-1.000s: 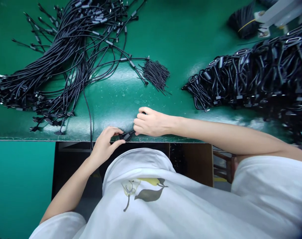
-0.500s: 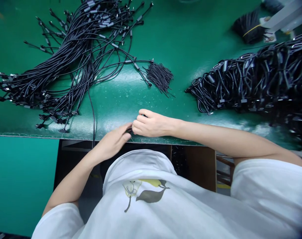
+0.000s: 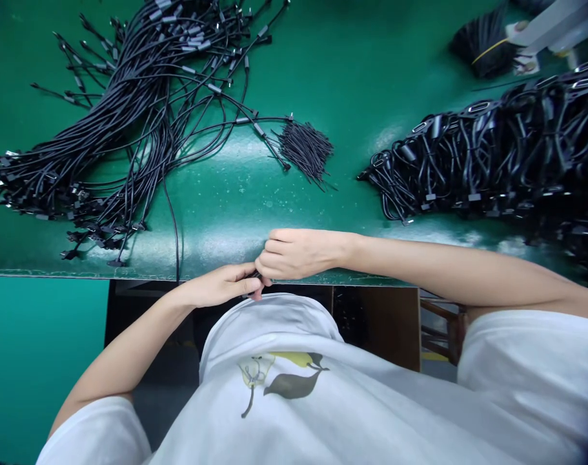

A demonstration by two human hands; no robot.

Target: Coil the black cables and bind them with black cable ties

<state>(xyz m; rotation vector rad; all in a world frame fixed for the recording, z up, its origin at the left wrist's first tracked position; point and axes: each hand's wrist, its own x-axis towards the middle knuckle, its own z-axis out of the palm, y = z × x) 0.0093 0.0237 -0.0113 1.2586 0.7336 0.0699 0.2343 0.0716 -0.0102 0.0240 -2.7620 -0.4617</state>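
Observation:
My left hand [image 3: 228, 283] is at the table's front edge, thumb and fingers closed on a dark, thin piece of what looks like black cable [image 3: 257, 276]. Most of that piece is hidden by fingers. Against its fingertips, my right hand [image 3: 294, 254] is curled with its back up, pinching at the same spot. One long black cable [image 3: 173, 219] runs from the big cable bundle [image 3: 143, 97] down over the table edge, passing behind my left wrist. Beyond my hands lies a small pile of short black ties [image 3: 305, 152].
On the right lies a long row of coiled, tied black cables [image 3: 472, 155]. Behind it are a bunch of black ties with a yellow band [image 3: 485, 48] and a pale grey object [image 3: 555, 26]. The green tabletop [image 3: 366, 84] ends just in front of my body.
Both hands have moved slightly down toward the table edge and my body. The left hand's fingers have closed further against the right hand's fingertips. The view has shifted a little.

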